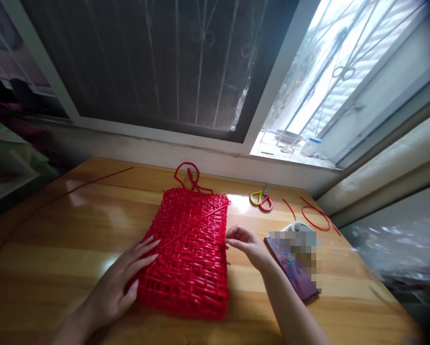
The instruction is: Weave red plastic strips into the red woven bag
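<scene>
A red woven basket bag (193, 254) lies on the wooden table in front of me, its thin looped handle (186, 164) toward the window. One loose red strand (193, 225) runs slantwise across its upper face. Spread over the bag's left edge, my left hand (125, 273) rests with fingers stretched out. At the right edge, the thumb and forefinger of my right hand (245, 244) are pinched together against the weave. Whatever sits between those fingertips is too small to make out.
Scissors (261, 199) with yellow and red handles lie near the back edge. To the right are a phone (294, 268), a white round object (297, 226) partly pixelated, and cut red strands (315, 218). Another long strand (67, 194) stretches across the left. A barred window (186, 72) stands behind the table.
</scene>
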Demonstrator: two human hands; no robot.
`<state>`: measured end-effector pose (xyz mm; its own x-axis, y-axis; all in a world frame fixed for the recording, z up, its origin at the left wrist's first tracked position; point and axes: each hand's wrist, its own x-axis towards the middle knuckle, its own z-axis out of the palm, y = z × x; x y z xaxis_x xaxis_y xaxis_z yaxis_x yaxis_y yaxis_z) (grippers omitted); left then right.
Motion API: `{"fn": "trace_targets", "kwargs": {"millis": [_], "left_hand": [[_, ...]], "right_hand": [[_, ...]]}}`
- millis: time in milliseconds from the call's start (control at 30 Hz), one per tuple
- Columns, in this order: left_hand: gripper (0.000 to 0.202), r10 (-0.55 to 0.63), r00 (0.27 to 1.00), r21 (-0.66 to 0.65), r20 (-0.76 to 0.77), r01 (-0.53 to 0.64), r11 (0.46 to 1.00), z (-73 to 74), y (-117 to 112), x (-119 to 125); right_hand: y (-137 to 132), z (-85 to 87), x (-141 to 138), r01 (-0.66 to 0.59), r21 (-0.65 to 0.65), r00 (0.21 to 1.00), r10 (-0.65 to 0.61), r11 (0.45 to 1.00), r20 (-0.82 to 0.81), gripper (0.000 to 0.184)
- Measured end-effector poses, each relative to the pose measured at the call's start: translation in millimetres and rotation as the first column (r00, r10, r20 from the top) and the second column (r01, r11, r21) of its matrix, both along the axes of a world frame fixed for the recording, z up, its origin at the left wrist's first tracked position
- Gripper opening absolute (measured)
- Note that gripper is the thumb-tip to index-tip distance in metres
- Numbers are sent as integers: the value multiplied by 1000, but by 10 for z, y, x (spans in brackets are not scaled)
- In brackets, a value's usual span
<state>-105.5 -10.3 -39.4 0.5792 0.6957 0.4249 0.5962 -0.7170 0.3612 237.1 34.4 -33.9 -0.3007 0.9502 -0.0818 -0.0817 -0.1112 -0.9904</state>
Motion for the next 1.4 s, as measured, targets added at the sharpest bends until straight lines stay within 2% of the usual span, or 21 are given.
{"fn": "trace_targets", "kwargs": {"millis": [100, 167, 233, 300, 367, 433, 500, 533, 567, 600, 700, 767, 867, 967, 1200, 1400], "left_hand": [[57, -27, 1000, -7, -2, 27, 1000, 46, 73, -121], [57, 5, 1000, -1, 13, -5, 1000, 48, 133, -182], [53, 79, 995, 5, 53, -80, 997, 24, 207, -244], [50, 208, 968, -15, 141, -208, 978, -9, 287, -294], [47, 380, 890, -96, 252, -367, 925, -21, 358, -307], [42, 555, 768, -219, 318, -510, 832, 12, 393, -263], [38, 674, 664, -296, 325, -605, 739, 92, 368, -149], [37, 699, 637, -294, 323, -635, 715, 144, 328, -65], [35, 695, 637, -255, 332, -649, 717, 198, 272, 35], [34, 653, 683, -208, 327, -622, 755, 250, 203, 149], [37, 400, 903, -13, 156, -403, 915, 343, -28, 518], [42, 272, 962, 82, -29, -269, 960, 329, -142, 722], [56, 271, 946, 159, -178, -244, 957, 228, -207, 885], [65, 288, 930, 195, -227, -246, 949, 136, -200, 904], [63, 292, 927, 209, -235, -245, 947, 124, -199, 888], [60, 298, 923, 194, -241, -255, 947, 111, -196, 904]], "right_hand": [[6, -75, -63, -2, -34, 1000, 2, 999, -20, 24], [0, -91, -97, 2, -17, 999, -1, 1000, 42, 24], [-31, -67, -146, -14, 30, 985, 9, 999, 170, 25], [-80, -15, -232, -59, 82, 947, 30, 995, 320, 26], [-135, 46, -359, -112, 102, 907, 60, 988, 418, 26], [-183, 95, -506, -157, 79, 882, 104, 984, 460, 25], [-217, 127, -637, -181, 71, 850, 120, 981, 513, 23], [-227, 138, -684, -187, 75, 834, 118, 979, 538, 22], [-231, 147, -716, -192, 78, 823, 117, 978, 556, 21], [-229, 154, -731, -195, 77, 819, 120, 978, 561, 20], [-197, 169, -699, -240, 2, 850, 209, 971, 484, 21], [-166, 171, -649, -274, -37, 869, 264, 961, 419, 24], [-129, 155, -597, -249, 19, 887, 220, 968, 405, 23], [-105, 125, -598, -192, 111, 906, 133, 975, 401, 21], [-55, 77, -650, -199, 11, 947, 189, 980, 261, 24], [-54, 60, -636, -202, 72, 944, 175, 977, 279, 20]]}}
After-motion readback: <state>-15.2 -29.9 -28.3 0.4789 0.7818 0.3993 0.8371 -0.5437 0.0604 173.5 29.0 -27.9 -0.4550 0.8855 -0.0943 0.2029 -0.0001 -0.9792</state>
